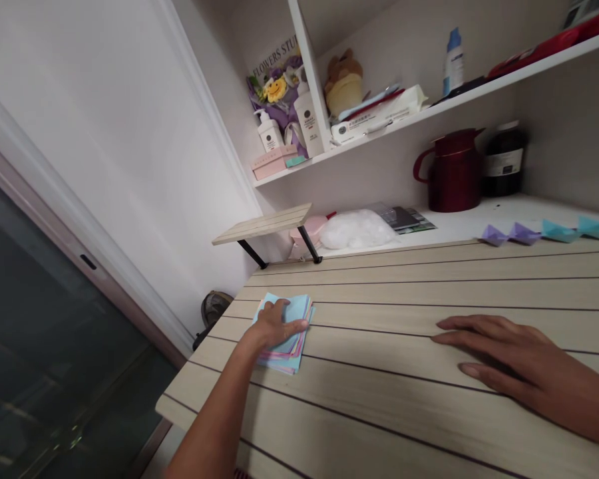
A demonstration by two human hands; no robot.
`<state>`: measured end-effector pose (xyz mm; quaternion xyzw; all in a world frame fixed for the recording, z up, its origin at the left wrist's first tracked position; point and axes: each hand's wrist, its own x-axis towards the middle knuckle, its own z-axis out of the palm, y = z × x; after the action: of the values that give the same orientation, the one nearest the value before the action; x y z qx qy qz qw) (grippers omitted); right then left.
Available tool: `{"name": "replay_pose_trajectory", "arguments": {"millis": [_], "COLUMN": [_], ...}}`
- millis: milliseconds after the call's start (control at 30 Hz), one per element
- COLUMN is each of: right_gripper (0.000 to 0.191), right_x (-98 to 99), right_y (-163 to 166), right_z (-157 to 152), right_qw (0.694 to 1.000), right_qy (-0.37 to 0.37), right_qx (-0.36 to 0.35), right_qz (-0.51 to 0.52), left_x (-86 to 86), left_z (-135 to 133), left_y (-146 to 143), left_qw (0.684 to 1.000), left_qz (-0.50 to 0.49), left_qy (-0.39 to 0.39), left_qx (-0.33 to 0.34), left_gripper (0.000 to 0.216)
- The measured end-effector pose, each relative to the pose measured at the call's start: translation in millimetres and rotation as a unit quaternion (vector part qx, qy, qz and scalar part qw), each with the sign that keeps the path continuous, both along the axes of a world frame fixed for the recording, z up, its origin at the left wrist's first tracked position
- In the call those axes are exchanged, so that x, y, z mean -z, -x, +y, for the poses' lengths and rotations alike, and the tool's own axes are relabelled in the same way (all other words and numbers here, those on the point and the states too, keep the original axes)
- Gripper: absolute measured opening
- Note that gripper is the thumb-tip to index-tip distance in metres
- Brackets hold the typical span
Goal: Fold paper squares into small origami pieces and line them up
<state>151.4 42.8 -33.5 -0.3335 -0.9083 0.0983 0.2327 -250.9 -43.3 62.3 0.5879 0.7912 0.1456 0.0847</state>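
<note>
My left hand [274, 326] rests on a stack of coloured paper squares [292, 332], blue on top with pink and purple edges, near the table's left edge; the fingers lie stretched over the top sheet. My right hand [504, 356] lies flat, palm down, on the bare wooden table [379, 399], fingers spread and holding nothing. Several folded paper boats, two purple [509, 234] and two teal [576, 229], stand in a row at the table's far right.
A small wooden riser [264, 226] stands at the back left. Behind it are a white fluffy bag [357, 229], a red kettle [452, 169] and a dark jar [504, 159]. Shelves above hold bottles, a plush toy and boxes. A glass door is on the left.
</note>
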Motion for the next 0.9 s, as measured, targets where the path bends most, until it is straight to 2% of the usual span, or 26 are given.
{"name": "replay_pose_trajectory", "arguments": {"millis": [133, 300, 633, 900], "right_gripper": [0.043, 0.044, 0.042, 0.042], "right_x": [-1.4, -1.7, -0.8, 5.8], "right_y": [0, 1, 0, -1], "right_z": [-1, -1, -1, 4], "right_qw": [1.0, 1.0, 1.0, 1.0], "right_qy": [-0.002, 0.004, 0.015, 0.002], "right_qx": [0.008, 0.009, 0.011, 0.006], "right_qz": [0.001, -0.007, -0.009, 0.003], "left_x": [-16.1, -22.8, -26.5, -21.2], "left_z": [1, 8, -8, -10], "left_y": [-6, -11, 6, 12], "left_qw": [0.998, 0.994, 0.987, 0.981], "left_qz": [-0.018, -0.031, -0.122, -0.177], "left_qy": [0.059, 0.106, 0.107, 0.079], "left_qx": [-0.009, -0.012, 0.012, 0.005], "left_gripper": [0.096, 0.108, 0.085, 0.083]}}
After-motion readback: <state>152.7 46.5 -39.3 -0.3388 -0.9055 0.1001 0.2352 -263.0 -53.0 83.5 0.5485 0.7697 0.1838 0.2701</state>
